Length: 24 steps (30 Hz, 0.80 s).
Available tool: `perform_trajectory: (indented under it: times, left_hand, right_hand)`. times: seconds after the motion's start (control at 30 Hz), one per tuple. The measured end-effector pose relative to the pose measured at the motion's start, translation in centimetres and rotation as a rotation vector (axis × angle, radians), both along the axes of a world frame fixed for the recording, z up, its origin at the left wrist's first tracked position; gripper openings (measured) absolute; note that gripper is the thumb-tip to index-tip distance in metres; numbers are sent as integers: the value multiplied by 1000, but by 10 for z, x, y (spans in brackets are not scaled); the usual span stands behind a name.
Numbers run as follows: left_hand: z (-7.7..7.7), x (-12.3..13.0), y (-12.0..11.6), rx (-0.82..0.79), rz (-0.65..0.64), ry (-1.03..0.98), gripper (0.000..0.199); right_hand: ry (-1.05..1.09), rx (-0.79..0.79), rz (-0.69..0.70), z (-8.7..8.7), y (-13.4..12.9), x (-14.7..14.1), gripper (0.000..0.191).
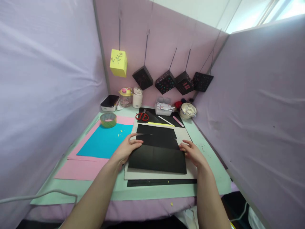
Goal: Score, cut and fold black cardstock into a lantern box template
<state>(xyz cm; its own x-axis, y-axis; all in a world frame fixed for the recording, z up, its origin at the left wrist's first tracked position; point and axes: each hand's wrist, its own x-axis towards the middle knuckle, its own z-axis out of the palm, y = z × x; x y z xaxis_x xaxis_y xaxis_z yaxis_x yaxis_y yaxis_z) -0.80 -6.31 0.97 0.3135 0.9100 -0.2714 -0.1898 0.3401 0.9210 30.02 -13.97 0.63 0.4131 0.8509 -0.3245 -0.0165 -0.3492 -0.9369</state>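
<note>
A sheet of black paper [158,159] lies in front of me over a pale board [160,175]. Faint crease lines cross it, and short cuts show at the sides of its upper part. My left hand [127,148] grips the sheet's left edge, thumb above. At the right edge, my right hand [192,152] holds the paper between thumb and fingers; some fingertips are hidden. The sheet's near edge sits slightly raised off the board. Beyond it are red-handled scissors [142,116], a white pen [166,120] and a pink pen [178,121] on black paper.
Blue paper [105,141] over pink paper [78,168] lies left, with a tape roll [108,121] on it. Behind stand a jar [125,98], a white bottle [137,99], a box of markers [164,107] and a bowl [187,112]. Paper boxes, one yellow [118,63], hang above.
</note>
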Motion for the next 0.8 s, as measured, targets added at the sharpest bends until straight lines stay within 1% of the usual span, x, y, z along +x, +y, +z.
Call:
perform_trajectory:
  times: [0.1,0.17,0.23,0.3,0.37,0.43,0.53,0.6,0.67,0.73,0.8]
  left_hand:
    - [-1,2,0,66,15,14,77]
    - [-2,3,2,123,20,12,78]
    - [-4,3,4,188,48,10,75]
    - [-5,4,6,257,104,14,68]
    - [-6,5,7,321,162,25,60]
    - [-7,6,8,385,212,39,53]
    - [-10,10,9,468,277,51,44]
    - [-13,11,11,479,312,53,40]
    - [-16,12,13,455,330,46,39]
    - [-18,11,14,421,325,24,45]
    - [-17,10,14,417,312,10,51]
  right_hand:
    - [-20,23,34,10,8,-4,61]
    - [-48,100,24,10,18,-5,64]
    - [-48,222,11,4,29,-5,62]
    - [-14,334,-6,-7,39,-4,57]
    - [16,394,-27,-17,43,-3,55]
    - [21,390,-5,-23,41,-2,57]
    - [-31,330,109,-24,33,-2,60]
    - [-72,305,202,-22,28,-2,60]
    - [-88,316,259,-22,26,-1,55]
    - [-49,344,225,-22,27,3,50]
    - [26,344,110,-24,30,8,49]
